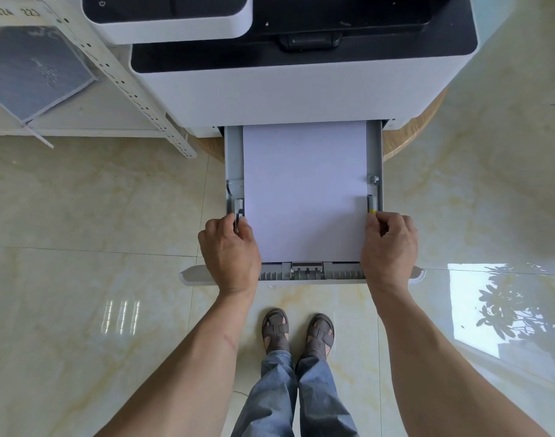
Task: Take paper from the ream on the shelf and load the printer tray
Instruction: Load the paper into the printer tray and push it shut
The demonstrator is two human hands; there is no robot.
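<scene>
The white printer [289,93] has its grey paper tray [374,152] pulled out toward me. A flat stack of white paper [304,190] lies inside the tray, between the two side guides. My left hand [230,250] pinches the left paper guide [238,208] at the stack's left edge. My right hand [388,247] pinches the right paper guide [371,203], which has a yellow tab. The ream on the shelf is not in view.
A white perforated shelf post [137,99] slants at the left, next to a grey cloth [40,70] lying on a shelf board. The printer stands on a round wooden base [408,137]. My feet in sandals [298,329] stand on glossy marble tiles under the tray front.
</scene>
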